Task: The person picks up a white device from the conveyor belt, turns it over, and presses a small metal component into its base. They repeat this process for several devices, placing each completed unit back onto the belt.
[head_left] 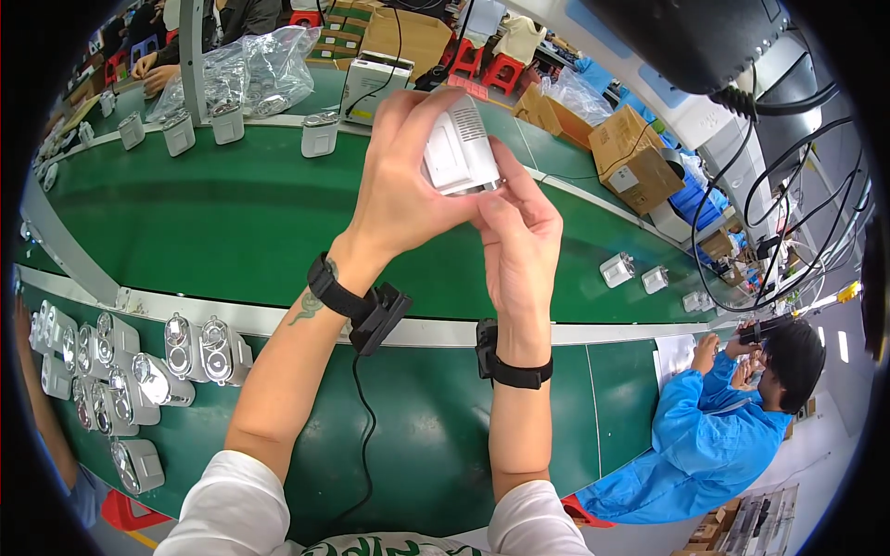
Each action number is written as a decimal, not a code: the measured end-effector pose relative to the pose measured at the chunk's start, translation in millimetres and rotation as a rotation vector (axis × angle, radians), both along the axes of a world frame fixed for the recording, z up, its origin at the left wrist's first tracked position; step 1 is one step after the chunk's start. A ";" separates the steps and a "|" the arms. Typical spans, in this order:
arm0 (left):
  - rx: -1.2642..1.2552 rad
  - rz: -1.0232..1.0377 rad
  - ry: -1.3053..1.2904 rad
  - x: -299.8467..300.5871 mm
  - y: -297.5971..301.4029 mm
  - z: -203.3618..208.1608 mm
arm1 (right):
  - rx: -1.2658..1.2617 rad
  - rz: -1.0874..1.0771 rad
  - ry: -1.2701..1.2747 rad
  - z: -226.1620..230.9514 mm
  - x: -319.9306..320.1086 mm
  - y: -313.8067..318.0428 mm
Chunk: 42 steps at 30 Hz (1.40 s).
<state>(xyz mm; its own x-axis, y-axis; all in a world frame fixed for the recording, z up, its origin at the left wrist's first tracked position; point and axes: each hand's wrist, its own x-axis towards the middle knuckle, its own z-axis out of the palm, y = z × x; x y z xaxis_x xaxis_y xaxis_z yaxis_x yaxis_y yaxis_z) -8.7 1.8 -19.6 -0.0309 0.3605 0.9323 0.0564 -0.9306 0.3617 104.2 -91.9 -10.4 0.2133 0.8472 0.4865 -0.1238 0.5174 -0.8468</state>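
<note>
Both my hands hold up a white, rounded plastic housing (456, 159) above the green conveyor belt. It is tilted and shows a raised rectangular panel and rows of small slots. My left hand (397, 181) wraps its left side, with the fingers over the top. My right hand (521, 222) grips its lower right corner between thumb and fingers. A shiny metallic bit shows at that corner; the palms hide the rest. Similar white units with clear, glossy fronts stand in a group (134, 398) on the near bench to the left. Black straps circle both my wrists.
Similar units (320, 135) line the belt's (278, 213) far edge; others (616, 270) sit at right. Beyond are a white box (375, 88), plastic bags (269, 69) and cartons (635, 157). Black cables hang upper right. A co-worker in blue (714, 445) sits at right. A cable (371, 417) crosses the near bench.
</note>
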 end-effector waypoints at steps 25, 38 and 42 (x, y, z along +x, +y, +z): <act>-0.452 -0.507 -0.145 3.7 -9.1 4.6 | 0.113 -0.203 -0.339 13.8 -7.5 -4.4; -0.408 -0.968 -0.279 2.1 -12.5 14.0 | 0.331 -0.366 -0.542 5.8 2.8 -0.5; -0.339 -0.891 -0.276 6.5 -11.0 12.2 | 0.344 -0.378 -0.453 1.8 -0.4 4.6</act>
<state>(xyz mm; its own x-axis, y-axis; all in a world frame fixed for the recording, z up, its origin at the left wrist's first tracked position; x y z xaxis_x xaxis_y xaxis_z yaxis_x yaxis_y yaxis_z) -2.1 -9.2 -7.4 0.1806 0.6040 0.7762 -0.7396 -0.4369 0.5120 103.7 -87.4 -8.6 0.1762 0.5359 0.8257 0.4467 0.7040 -0.5521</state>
